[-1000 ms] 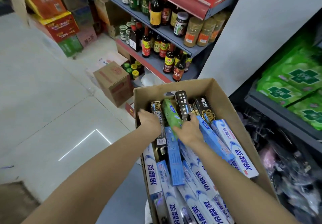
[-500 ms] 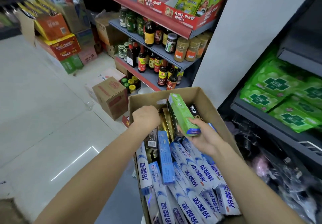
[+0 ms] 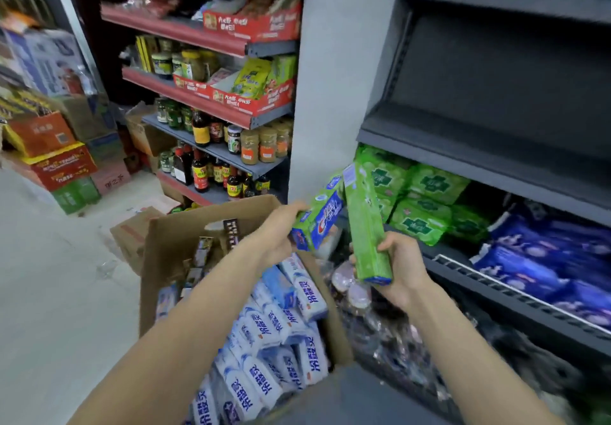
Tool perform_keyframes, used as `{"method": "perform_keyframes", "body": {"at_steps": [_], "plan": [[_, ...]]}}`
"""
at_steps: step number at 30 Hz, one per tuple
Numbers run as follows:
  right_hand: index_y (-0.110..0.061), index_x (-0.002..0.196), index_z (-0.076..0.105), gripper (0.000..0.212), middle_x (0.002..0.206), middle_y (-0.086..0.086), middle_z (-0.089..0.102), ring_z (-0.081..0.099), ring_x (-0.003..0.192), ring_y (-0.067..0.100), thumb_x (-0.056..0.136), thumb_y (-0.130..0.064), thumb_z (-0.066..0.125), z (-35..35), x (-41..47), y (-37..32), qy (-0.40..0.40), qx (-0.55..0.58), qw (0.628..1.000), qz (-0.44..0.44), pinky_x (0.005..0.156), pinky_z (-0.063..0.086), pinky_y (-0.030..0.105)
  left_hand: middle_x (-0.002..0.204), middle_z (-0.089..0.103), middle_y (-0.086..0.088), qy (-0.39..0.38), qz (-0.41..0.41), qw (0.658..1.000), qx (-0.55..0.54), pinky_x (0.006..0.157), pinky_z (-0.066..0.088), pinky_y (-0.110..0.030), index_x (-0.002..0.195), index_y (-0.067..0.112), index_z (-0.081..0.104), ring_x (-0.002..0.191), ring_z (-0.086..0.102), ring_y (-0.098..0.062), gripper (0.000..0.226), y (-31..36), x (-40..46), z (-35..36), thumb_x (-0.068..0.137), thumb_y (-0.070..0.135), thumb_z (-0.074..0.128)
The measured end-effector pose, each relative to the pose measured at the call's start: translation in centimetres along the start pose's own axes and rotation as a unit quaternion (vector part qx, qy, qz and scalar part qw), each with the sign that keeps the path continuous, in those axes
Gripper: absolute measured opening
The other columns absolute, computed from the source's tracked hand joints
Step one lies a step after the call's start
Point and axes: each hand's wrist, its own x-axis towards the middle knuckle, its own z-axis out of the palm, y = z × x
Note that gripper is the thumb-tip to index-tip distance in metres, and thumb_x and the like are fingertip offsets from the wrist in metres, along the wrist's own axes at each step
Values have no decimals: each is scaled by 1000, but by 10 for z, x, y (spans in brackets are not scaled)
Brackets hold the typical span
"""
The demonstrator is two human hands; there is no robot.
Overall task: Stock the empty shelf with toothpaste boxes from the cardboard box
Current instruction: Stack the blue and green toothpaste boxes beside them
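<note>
Both hands now up out of the cardboard box (image 3: 172, 242): left hand (image 3: 277, 236) grips a green-blue toothpaste box (image 3: 319, 223), right hand (image 3: 401, 275) a green toothpaste box (image 3: 365, 226). Empty shelf (image 3: 479, 130) next, likely.

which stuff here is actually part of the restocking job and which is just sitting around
Part of the job:
- green toothpaste box in the right hand
- blue and green toothpaste box in the left hand
- cardboard box of toothpaste
- empty dark shelf

Just sitting around:
- sauce bottles
- green packs
- blue packs
- floor cartons
</note>
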Motion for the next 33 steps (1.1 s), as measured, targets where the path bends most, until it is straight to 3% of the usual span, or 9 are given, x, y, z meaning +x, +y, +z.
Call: {"method": "perform_keyframes", "body": {"at_steps": [2,4,7,14,20,23,25,28,33], "plan": [[-3,92,54,23,65,12,54,56,43,21,77,-14,40,-34,-25,-23,25,-7,999,-35,41,44,21,67,72,-10,-49,10,998,-32,54,55,-24,89,4,63,55,69,-17,31,-11,2,49,96,18,36],[-7,95,56,21,66,8,54,55,43,16,89,-26,48,-67,-50,-46,57,-27,995,-78,41,43,20,68,73,-7,-82,14,995,-48,48,51,-20,88,8,64,53,67,-14,31,-22,3,99,97,22,37],[-12,93,58,19,63,0,60,56,44,10,84,-29,61,-114,-85,-79,109,-70,980,-154,40,43,18,71,72,-7,-147,16,987,-60,43,47,-18,87,13,64,50,63,-12,27,-34,2,173,97,29,44],[-12,102,63,18,78,3,73,67,60,15,89,-23,58,-211,-136,-141,210,-56,948,-234,47,51,23,81,74,-7,-310,8,950,26,63,57,-27,94,8,65,65,69,-14,22,-64,22,317,97,19,47],[-17,90,63,7,76,-1,66,59,64,12,89,-20,57,-295,-136,-187,312,-101,908,-260,54,45,24,57,65,-6,-330,-50,941,50,48,46,-21,80,6,59,43,58,-13,31,-78,62,416,94,19,35],[-15,93,60,8,79,5,63,57,66,19,89,-20,55,-335,-130,-216,322,-96,903,-268,52,45,26,66,67,-6,-379,-44,922,71,44,46,-17,85,9,64,48,60,-13,38,-81,85,460,98,36,39],[-13,93,55,10,73,7,61,56,55,18,90,-21,49,-361,-126,-239,331,-66,900,-275,44,43,24,74,68,-4,-406,-37,909,88,47,47,-16,88,15,67,52,61,-9,38,-82,104,488,95,45,43],[-10,90,54,18,66,6,66,55,45,15,93,-23,41,-397,-122,-273,332,-43,895,-295,44,43,24,84,70,-6,-418,-15,900,119,50,49,-17,98,13,66,54,62,-8,20,-81,135,524,94,28,52],[-8,102,54,18,83,9,66,62,58,16,92,-19,43,-450,-115,-313,334,3,890,-312,48,49,27,81,68,-9,-419,17,897,137,64,55,-21,97,8,64,64,66,-12,15,-79,172,565,92,8,50]]}}
